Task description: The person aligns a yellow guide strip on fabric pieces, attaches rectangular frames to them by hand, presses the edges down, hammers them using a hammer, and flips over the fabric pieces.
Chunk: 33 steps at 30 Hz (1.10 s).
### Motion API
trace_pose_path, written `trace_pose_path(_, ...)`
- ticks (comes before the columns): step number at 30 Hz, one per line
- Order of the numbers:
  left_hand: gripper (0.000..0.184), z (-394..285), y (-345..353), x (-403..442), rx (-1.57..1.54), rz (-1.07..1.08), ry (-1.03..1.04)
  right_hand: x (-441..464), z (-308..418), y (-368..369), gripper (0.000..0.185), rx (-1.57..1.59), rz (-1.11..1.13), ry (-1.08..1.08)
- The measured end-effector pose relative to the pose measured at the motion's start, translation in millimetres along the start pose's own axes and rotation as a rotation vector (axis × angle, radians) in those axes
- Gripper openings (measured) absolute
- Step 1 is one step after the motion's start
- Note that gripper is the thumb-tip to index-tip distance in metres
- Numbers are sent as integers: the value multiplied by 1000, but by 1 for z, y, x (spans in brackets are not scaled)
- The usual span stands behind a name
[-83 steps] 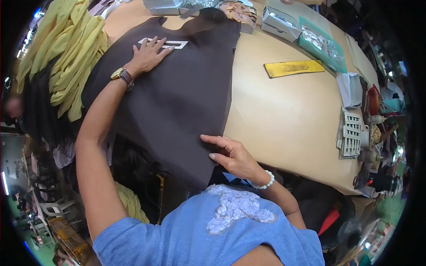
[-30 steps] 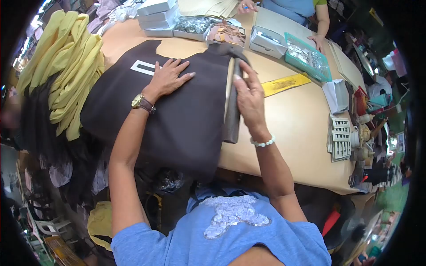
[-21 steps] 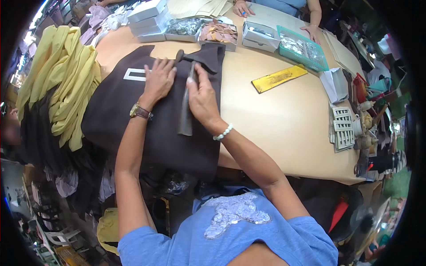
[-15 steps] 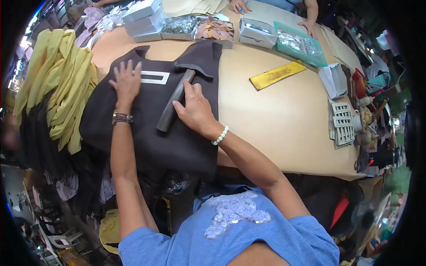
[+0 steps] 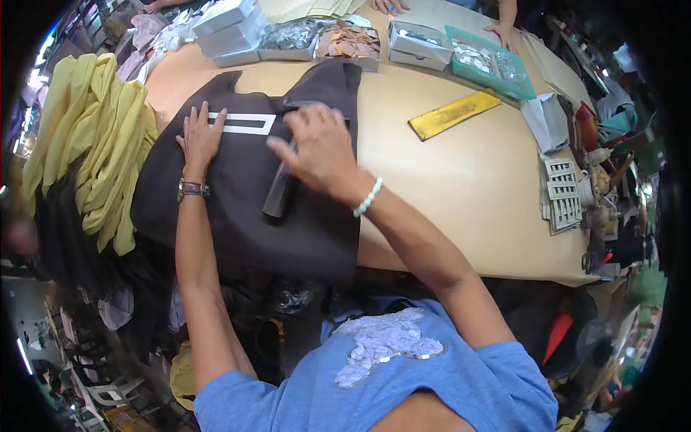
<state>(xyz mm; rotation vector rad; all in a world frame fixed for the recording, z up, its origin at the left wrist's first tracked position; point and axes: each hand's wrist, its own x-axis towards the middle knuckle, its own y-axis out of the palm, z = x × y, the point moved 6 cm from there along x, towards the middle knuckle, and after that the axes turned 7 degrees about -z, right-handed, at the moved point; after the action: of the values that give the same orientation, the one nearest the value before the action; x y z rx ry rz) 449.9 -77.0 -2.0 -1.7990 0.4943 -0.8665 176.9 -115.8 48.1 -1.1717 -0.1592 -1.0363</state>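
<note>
A dark garment piece (image 5: pixel 237 176) with a cut-out neckline lies flat on the table. On it sits a white rectangular frame (image 5: pixel 269 124) with a long slot. My left hand (image 5: pixel 199 140) rests flat, fingers spread, over the frame's left end. The hammer (image 5: pixel 276 198) lies on the cloth to the right of the frame, its handle end toward me. Above it is my right hand (image 5: pixel 322 147), thumb apart from loosely bent fingers, hiding much of the hammer's head and upper handle.
A yellow bar (image 5: pixel 455 115) lies to the right on the table (image 5: pixel 446 209). Yellow cloth (image 5: pixel 97 144) hangs at the left. Along the back stand a box of brown pieces (image 5: pixel 349 45) and a green basket (image 5: pixel 493 79). Slotted cards (image 5: pixel 563 191) lie at the right edge. Another person's hands rest across the table.
My right hand has let go of the hammer and come up over it. My left hand has slid slightly, with its fingers now on the frame's left end.
</note>
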Motion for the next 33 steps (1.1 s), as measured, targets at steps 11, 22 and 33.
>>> trace_pose_path(11,67,-2,-6,-9,-86,-94,13,73,-174,105,64,-74,507,104)
trace_pose_path(22,50,12,10,15,-325,10,229,-104,-116,-55,62,-361,248,207)
trace_pose_path(33,62,-88,-102,-96,-309,-378,412,-441,-173,-282,58,-877,-491,1222)
